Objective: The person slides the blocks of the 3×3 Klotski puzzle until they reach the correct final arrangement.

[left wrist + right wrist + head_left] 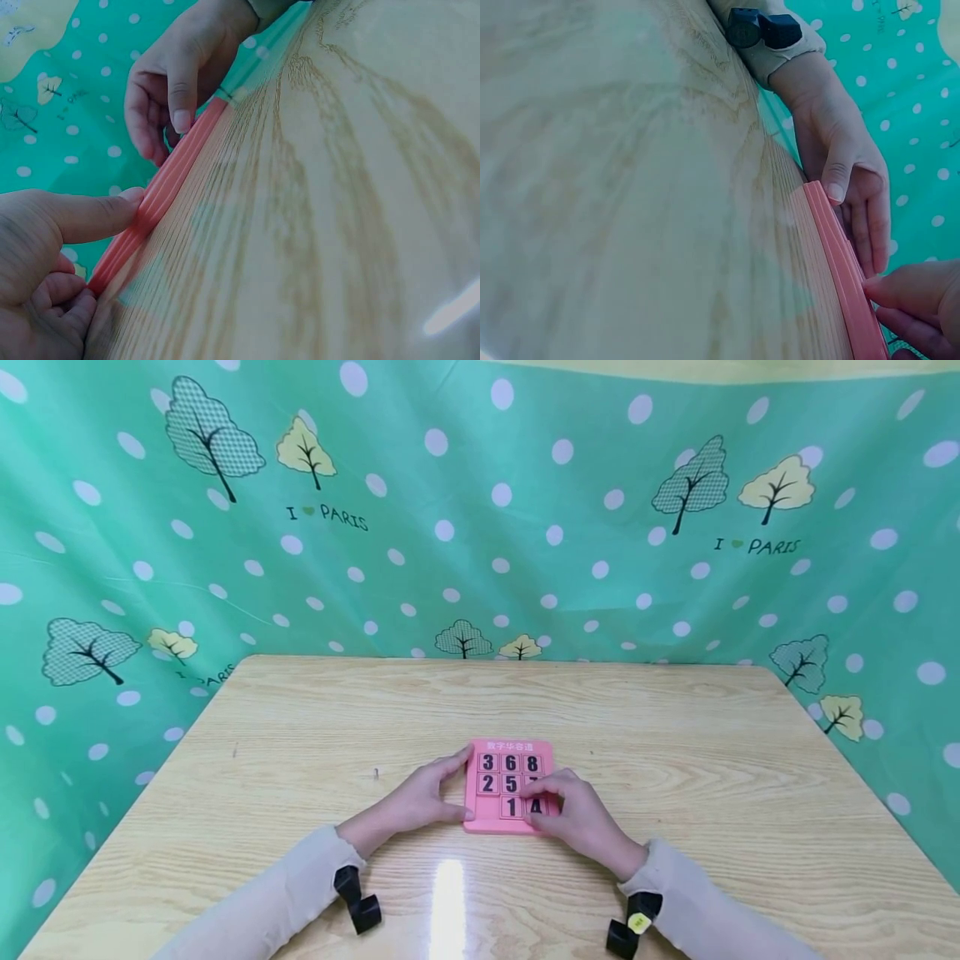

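Observation:
A pink number slide puzzle (471, 785) lies flat on the table, with white lettering along its far edge. Its tiles read 3, 6, 8 in the far row and 2, 5 and a partly covered tile in the middle. Nearest me, a tile-wide gap at the left sits beside tiles 1 (512, 808) and 4. My left hand (420, 795) holds the left side, thumb at the near corner and fingers toward the far one. Over the right side is my right hand (585, 817), its index fingertip beside the 5 and its thumb at the 4.
The pale wood-grain table (315, 727) stretches around the puzzle, with a bright light reflection near its front. Behind and at both sides hangs a green dotted cloth (495, 527) printed with trees. Black wrist cameras (366, 912) are strapped over both sleeves.

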A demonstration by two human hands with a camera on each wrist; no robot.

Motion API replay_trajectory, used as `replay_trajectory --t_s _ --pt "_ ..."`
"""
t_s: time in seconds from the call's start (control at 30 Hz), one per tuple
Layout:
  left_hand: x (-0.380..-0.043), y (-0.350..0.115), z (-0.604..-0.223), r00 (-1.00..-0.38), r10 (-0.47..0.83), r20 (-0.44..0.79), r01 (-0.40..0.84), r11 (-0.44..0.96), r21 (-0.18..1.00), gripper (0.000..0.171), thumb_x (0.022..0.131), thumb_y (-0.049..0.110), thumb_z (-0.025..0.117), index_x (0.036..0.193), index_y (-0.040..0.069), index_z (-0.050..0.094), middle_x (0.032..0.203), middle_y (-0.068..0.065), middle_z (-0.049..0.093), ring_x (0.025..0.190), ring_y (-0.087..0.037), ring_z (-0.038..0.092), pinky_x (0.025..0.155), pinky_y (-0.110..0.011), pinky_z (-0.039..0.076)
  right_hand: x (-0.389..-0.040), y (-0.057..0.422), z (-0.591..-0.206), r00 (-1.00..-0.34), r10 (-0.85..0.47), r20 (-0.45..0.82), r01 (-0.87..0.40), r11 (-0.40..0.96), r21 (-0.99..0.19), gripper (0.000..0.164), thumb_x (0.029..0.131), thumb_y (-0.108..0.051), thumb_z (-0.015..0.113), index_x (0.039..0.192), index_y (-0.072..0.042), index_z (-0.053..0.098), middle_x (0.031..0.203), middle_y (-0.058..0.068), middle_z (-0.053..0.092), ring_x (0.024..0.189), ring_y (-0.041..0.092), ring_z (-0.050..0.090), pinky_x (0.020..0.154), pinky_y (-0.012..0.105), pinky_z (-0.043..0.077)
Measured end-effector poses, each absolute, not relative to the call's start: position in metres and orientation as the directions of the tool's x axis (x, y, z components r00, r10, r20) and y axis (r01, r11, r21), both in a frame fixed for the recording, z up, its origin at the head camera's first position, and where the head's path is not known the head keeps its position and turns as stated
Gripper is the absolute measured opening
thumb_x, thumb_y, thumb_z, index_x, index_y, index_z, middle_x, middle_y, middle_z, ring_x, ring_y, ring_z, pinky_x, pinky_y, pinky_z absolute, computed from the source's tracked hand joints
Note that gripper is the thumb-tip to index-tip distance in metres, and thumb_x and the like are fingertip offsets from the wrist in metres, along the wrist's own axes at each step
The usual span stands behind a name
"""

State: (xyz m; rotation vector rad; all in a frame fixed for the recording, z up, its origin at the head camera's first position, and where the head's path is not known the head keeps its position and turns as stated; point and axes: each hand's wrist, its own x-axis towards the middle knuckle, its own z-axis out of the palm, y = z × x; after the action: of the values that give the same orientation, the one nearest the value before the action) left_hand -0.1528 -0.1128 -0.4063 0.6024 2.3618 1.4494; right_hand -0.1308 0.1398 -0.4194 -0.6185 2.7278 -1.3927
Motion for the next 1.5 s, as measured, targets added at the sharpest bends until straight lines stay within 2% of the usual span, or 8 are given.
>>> replay_trajectory --t_s 0.2,0.43,0.6,1.1,1.23,1.5 --pt "-0.149 -0.111 -0.396 -0.862 0.505 -0.048 0.189 0.407 0.893 0.089 0.073 -0.001 0.075 0.146 -0.004 0.023 0.152 -0.021 0.023 0.141 -0.034 0.018 0.115 -0.048 0.013 -0.131 0.139 -0.420 -0.926 -0.342 0.163 -0.335 0.536 -0.775 0.027 0.072 -0.008 0.078 0.098 -0.015 0.073 0.095 -0.007 0.062 0.094 0.013 0.053 0.084 0.026 0.047" --pt "-0.161 -0.117 -0.424 -0.864 0.503 -0.026 0.212 0.411 0.887 0.094 0.072 0.006 0.078 0.149 0.006 0.023 0.154 -0.013 0.023 0.142 -0.031 0.018 0.115 -0.048 0.014 -0.130 0.137 -0.419 -0.929 -0.330 0.165 -0.335 0.567 -0.752 0.025 0.072 -0.009 0.078 0.095 -0.017 0.073 0.094 -0.007 0.061 0.093 0.012 0.053 0.082 0.027 0.047" --pt "-0.163 -0.119 -0.428 -0.858 0.513 -0.025 0.219 0.408 0.887 0.095 0.072 0.011 0.079 0.149 0.009 0.023 0.154 -0.010 0.023 0.142 -0.028 0.018 0.116 -0.046 0.014 -0.130 0.134 -0.419 -0.930 -0.334 0.154 -0.328 0.565 -0.757 0.025 0.072 -0.009 0.078 0.096 -0.016 0.073 0.093 -0.006 0.060 0.092 0.012 0.053 0.081 0.026 0.047" --pt "-0.164 -0.119 -0.429 -0.855 0.518 -0.024 0.229 0.417 0.880 0.095 0.072 0.013 0.079 0.149 0.007 0.023 0.154 -0.010 0.023 0.142 -0.028 0.019 0.115 -0.046 0.015 -0.133 0.117 -0.418 -0.910 -0.375 0.174 -0.368 0.542 -0.755 0.022 0.075 -0.009 0.077 0.096 -0.013 0.074 0.095 -0.007 0.064 0.096 0.012 0.055 0.086 0.030 0.048" --pt "-0.164 -0.119 -0.428 -0.856 0.516 -0.035 0.225 0.431 0.874 0.096 0.072 0.013 0.079 0.150 0.009 0.023 0.154 -0.008 0.023 0.142 -0.026 0.019 0.116 -0.044 0.016 -0.133 0.113 -0.419 -0.909 -0.376 0.182 -0.375 0.545 -0.750 0.022 0.074 -0.009 0.077 0.096 -0.012 0.074 0.094 -0.007 0.064 0.094 0.012 0.055 0.084 0.029 0.049" --pt "-0.161 -0.118 -0.422 -0.853 0.522 -0.023 0.229 0.414 0.881 0.093 0.074 0.010 0.078 0.149 0.006 0.023 0.154 -0.012 0.023 0.142 -0.029 0.018 0.115 -0.047 0.015 -0.134 0.109 -0.421 -0.905 -0.383 0.188 -0.381 0.527 -0.759 0.022 0.074 -0.007 0.077 0.096 -0.012 0.073 0.092 -0.006 0.063 0.090 0.011 0.054 0.080 0.026 0.048"
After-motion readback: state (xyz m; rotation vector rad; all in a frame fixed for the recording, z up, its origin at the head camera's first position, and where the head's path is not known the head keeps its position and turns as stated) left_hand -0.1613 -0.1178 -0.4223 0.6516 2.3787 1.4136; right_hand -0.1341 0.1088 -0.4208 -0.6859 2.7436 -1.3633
